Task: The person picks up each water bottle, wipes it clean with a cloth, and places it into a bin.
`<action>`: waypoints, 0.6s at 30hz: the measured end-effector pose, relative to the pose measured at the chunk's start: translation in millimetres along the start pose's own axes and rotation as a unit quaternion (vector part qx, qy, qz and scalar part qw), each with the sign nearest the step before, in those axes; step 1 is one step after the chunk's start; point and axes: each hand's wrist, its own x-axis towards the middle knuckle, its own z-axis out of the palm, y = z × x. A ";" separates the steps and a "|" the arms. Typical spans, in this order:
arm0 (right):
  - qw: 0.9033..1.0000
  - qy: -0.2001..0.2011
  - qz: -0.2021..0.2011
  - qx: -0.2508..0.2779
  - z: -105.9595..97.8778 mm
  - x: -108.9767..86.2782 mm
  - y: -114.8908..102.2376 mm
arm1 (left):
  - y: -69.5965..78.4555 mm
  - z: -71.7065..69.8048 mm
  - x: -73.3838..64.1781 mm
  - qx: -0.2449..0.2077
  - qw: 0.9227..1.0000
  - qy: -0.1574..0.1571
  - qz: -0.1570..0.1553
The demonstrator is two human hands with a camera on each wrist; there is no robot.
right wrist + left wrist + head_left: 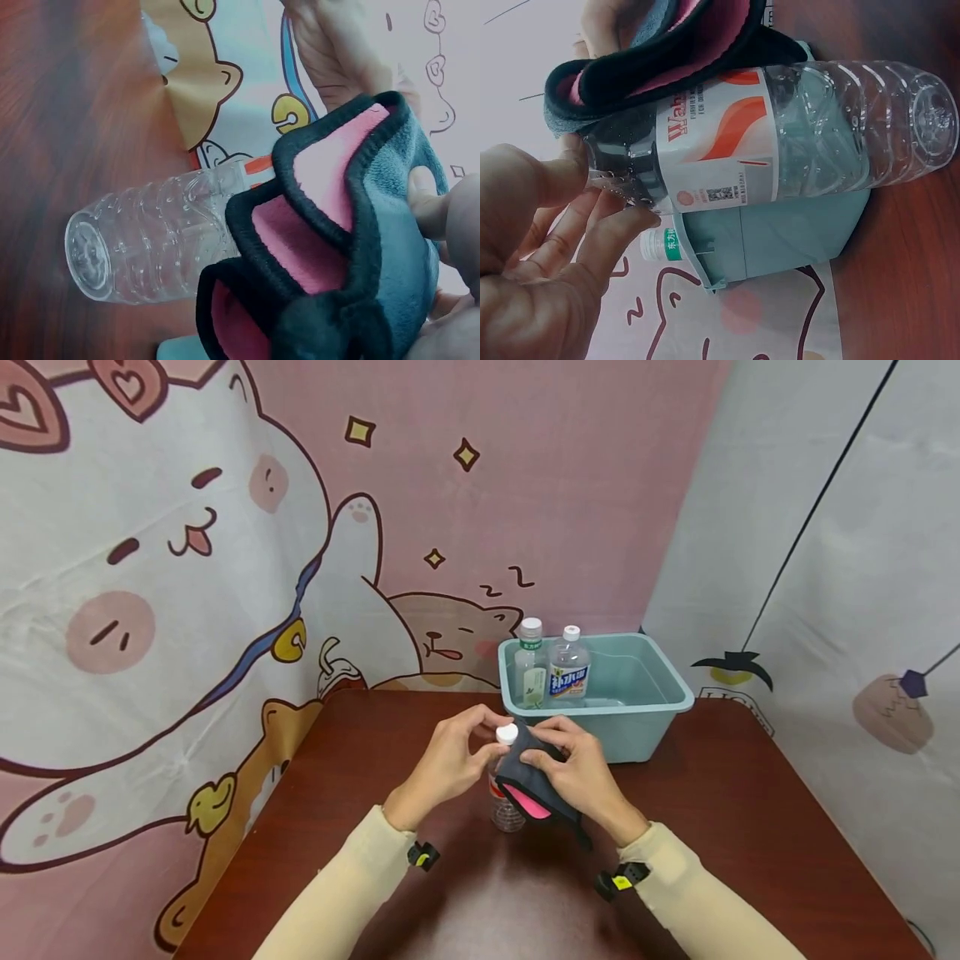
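Note:
A clear plastic bottle (817, 127) with a white cap and a red-and-white label is held by the neck, just under the cap, between the fingers and thumb of my left hand (455, 756). In the left wrist view its ribbed lower half is see-through, with droplets inside near the shoulder. My right hand (576, 766) grips a folded cloth (536, 777), grey outside, pink inside, with black edging. The cloth lies against the bottle's upper side and hides part of the label. In the right wrist view my thumb presses on the cloth's grey face (397, 247).
Behind the hands, a light blue plastic bin (637, 727) stands on the dark red-brown table (420, 893). Inside it, at the left, are a bottle with a green-and-white label (533, 681) and a bottle with a blue label (570, 668). A cartoon-printed curtain (570, 485) hangs behind the table.

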 end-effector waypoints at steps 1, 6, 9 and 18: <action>1.000 -0.002 -0.004 -0.011 1.0 0.4 -1.2 | -0.4 0.0 -0.1 0.000 1.000 0.003 0.004; 0.999 -0.021 -0.016 -0.047 4.8 -0.7 -6.4 | -0.6 0.0 -0.2 -0.004 1.000 0.006 0.005; 0.998 -0.033 -0.018 -0.054 7.6 -2.3 -7.3 | -0.6 0.1 -0.3 -0.001 1.000 0.007 0.000; 0.994 -0.015 -0.042 -0.098 8.6 -9.3 -10.2 | -1.1 2.0 -1.3 -0.017 1.000 0.002 0.000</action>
